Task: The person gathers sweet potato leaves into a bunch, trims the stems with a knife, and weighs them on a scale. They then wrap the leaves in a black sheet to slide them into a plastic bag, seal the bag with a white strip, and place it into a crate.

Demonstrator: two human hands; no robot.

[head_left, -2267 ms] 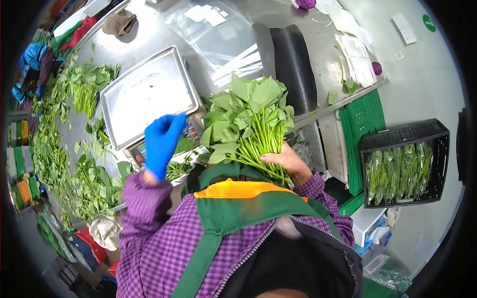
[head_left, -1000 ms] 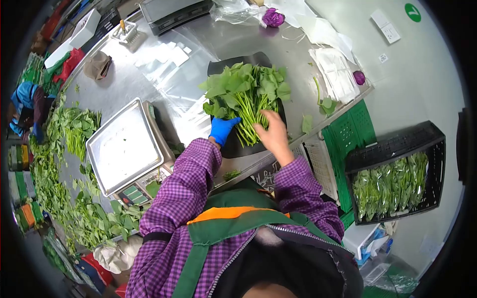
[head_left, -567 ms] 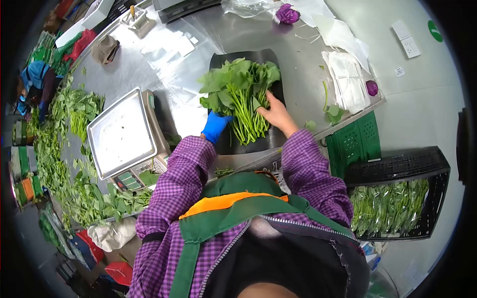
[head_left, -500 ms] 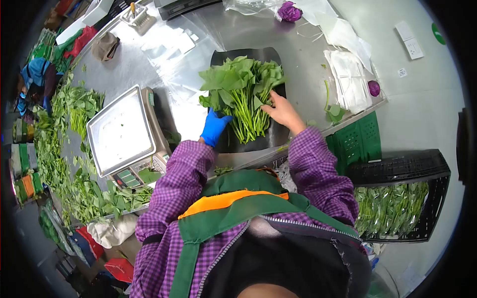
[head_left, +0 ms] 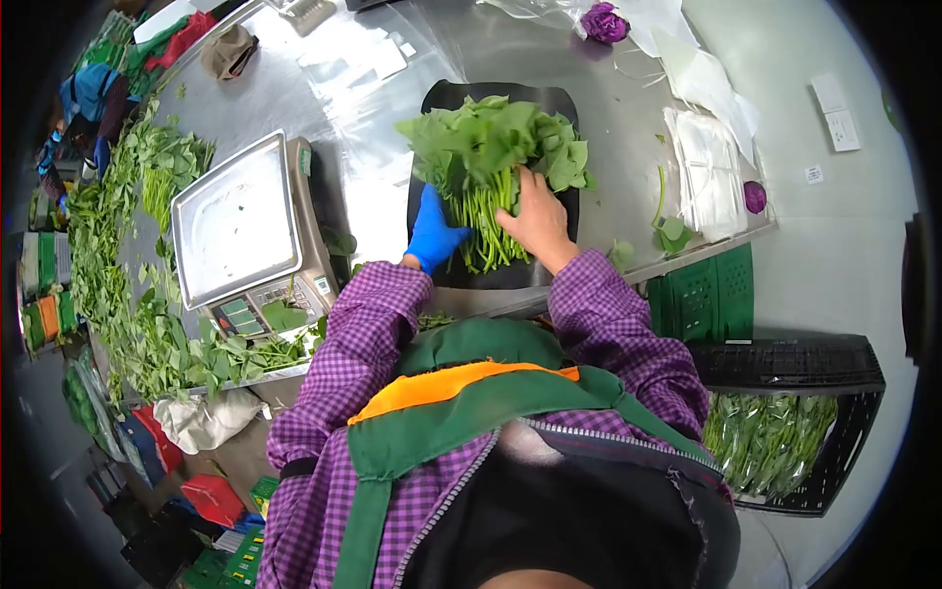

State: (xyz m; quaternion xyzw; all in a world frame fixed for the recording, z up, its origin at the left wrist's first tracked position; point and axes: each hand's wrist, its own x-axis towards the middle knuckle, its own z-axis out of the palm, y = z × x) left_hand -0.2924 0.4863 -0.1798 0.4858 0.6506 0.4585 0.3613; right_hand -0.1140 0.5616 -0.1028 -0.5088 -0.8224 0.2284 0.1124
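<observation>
A bunch of leafy greens lies on a dark tray, broad leaves toward the far side and cut stems toward me. At its left side is my left hand in a blue glove, thumb against the stems and fingers along the outer edge. My bare right hand wraps the right side of the stems just below the leaves. Between them the two hands press the bunch narrow. The fingertips of both hands are partly hidden by the greens.
Left of the tray stands a weighing scale, with loose greens spread beyond it. White bags lie at the right. A black crate holds bagged greens, beside a green crate. A co-worker is at far left.
My right hand has moved inward and closed round the stems, and the bunch is squeezed narrower. My left hand stays at its left side. The view has shifted slightly.
</observation>
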